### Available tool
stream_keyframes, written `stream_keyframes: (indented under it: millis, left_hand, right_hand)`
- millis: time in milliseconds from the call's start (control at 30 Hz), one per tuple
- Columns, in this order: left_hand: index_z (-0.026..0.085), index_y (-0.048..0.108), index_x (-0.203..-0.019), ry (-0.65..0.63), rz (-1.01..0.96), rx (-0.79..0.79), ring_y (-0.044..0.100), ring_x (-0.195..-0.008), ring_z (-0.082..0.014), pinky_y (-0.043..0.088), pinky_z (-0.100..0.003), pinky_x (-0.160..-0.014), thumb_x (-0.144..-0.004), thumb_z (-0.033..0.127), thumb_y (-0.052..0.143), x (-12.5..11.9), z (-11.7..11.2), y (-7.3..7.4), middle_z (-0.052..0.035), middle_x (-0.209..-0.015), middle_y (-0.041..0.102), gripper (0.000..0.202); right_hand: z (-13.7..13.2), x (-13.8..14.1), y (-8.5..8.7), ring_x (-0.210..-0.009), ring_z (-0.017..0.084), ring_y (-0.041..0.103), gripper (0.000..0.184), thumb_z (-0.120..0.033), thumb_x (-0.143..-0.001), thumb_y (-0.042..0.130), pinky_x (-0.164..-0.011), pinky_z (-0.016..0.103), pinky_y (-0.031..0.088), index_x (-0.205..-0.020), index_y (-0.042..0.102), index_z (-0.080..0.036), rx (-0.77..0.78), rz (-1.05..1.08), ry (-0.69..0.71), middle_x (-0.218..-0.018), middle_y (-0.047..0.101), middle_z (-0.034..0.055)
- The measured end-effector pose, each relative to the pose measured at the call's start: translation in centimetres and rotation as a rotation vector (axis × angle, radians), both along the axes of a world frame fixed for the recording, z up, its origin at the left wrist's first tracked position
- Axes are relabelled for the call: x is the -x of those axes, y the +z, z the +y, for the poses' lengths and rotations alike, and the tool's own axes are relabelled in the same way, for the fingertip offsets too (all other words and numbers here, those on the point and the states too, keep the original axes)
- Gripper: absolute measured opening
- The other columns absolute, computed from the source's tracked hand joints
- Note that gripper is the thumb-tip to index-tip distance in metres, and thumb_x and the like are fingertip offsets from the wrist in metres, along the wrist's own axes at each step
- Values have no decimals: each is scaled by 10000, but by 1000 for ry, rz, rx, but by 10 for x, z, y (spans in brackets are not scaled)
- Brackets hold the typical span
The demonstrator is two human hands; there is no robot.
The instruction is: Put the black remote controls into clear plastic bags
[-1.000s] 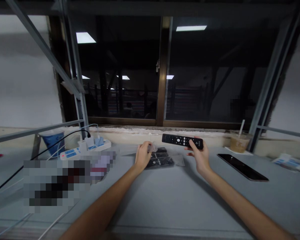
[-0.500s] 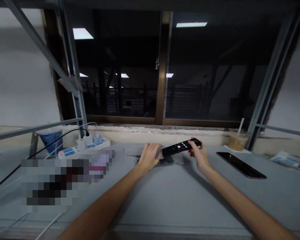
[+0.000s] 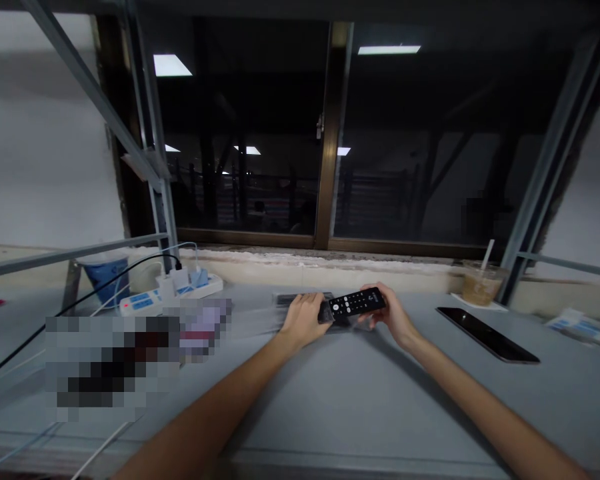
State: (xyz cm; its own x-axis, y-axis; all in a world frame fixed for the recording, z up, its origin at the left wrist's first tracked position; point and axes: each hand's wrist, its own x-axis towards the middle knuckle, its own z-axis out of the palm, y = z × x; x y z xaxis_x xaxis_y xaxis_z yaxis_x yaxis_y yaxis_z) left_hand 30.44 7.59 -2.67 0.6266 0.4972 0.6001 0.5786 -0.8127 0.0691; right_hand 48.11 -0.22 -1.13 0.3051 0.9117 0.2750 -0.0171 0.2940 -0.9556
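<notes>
A black remote control [image 3: 357,303] with white-marked buttons is tilted up to the right between my hands. My right hand [image 3: 391,313] grips its right end, fingers behind the upper edge. My left hand [image 3: 307,320] is closed around a clear plastic sleeve [image 3: 260,320] at the remote's left end. That end is hidden behind my left fingers and the plastic. Beneath and behind the hands lies another dark object [image 3: 285,300], mostly covered, whose kind I cannot make out.
A black phone [image 3: 485,333] lies right of my hands, with a drink cup and straw [image 3: 480,283] behind it. To the left are a white power strip [image 3: 140,303] with chargers, a blue bucket [image 3: 107,280] and cables. A window stands behind the desk.
The remote has moved left and a little down, its left end now further behind my left hand. The plastic sleeve stretches further left. My right hand has come closer to my left.
</notes>
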Motion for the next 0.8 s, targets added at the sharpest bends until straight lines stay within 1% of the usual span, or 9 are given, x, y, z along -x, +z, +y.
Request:
stream_keyframes:
  millis: [100, 200, 267, 400, 500, 600, 633, 700, 800]
  left_hand:
    - [194, 480, -903, 21, -27, 47, 596, -826, -204, 412, -317, -758, -742, 285, 505, 1, 0, 2, -40, -882, 638, 187]
    - [202, 470, -886, 9, -25, 42, 595, -825, -202, 411, -314, -754, -743, 284, 498, 2, -2, 4, -30, -876, 632, 167]
    - [200, 469, -882, -8, -19, 26, 588, -842, -204, 405, -319, -769, -734, 272, 507, 2, -6, 6, -32, -882, 627, 169]
    - [198, 469, -885, -63, 5, -7, 567, -888, -208, 386, -337, -823, -720, 245, 525, -1, -17, 9, -42, -935, 607, 180]
    - [200, 465, -924, -105, 13, -20, 551, -925, -213, 368, -352, -861, -725, 263, 533, -4, -26, 9, -52, -975, 584, 219]
    - [199, 458, -957, -131, 4, -18, 548, -923, -216, 358, -363, -873, -734, 315, 539, -6, -31, 9, -58, -992, 567, 264]
    - [200, 457, -952, -135, 1, -13, 549, -912, -214, 358, -364, -870, -740, 332, 537, -6, -31, 9, -56, -987, 564, 262]
    - [202, 456, -934, -141, -4, -7, 551, -891, -207, 364, -360, -857, -752, 354, 527, -7, -31, 8, -50, -975, 561, 248]
    - [201, 444, -948, -152, -26, -23, 549, -883, -199, 374, -347, -835, -758, 359, 522, -6, -28, 6, -47, -980, 556, 259]
  right_hand:
    - [0, -2, -2, -570, 186, 638, 389, -445, -756, 447, -368, 229, 422, -984, 564, -153, 81, 19, 158, -830, 663, 78]
    - [-1, -3, -2, -595, 166, 636, 437, -455, -779, 448, -392, 218, 443, -1067, 566, -147, 145, 19, 268, -911, 657, 102]
    - [-3, -2, -1, -576, 152, 623, 462, -467, -781, 465, -389, 210, 445, -1106, 556, -152, 166, 12, 327, -867, 654, 96]
    - [-7, 3, -1, -474, 96, 543, 428, -464, -780, 511, -381, 186, 445, -1093, 575, -179, 162, -28, 405, -657, 586, 17]
    - [-8, 6, -6, -465, 74, 509, 409, -424, -758, 570, -382, 174, 448, -1112, 561, -220, 146, -85, 411, -665, 567, -10]
    - [-7, 9, -10, -552, 105, 582, 457, -425, -766, 565, -391, 172, 451, -1180, 496, -246, 172, -95, 448, -730, 609, 11]
    - [-6, 10, -11, -587, 124, 607, 457, -441, -774, 548, -387, 174, 448, -1180, 488, -240, 187, -89, 477, -756, 623, 27]
    - [-6, 13, -12, -617, 154, 635, 426, -481, -786, 508, -371, 180, 439, -1116, 512, -212, 214, -73, 521, -794, 641, 56]
    - [-6, 17, -11, -594, 165, 645, 388, -509, -786, 486, -364, 189, 438, -972, 552, -175, 223, -61, 514, -777, 652, 67]
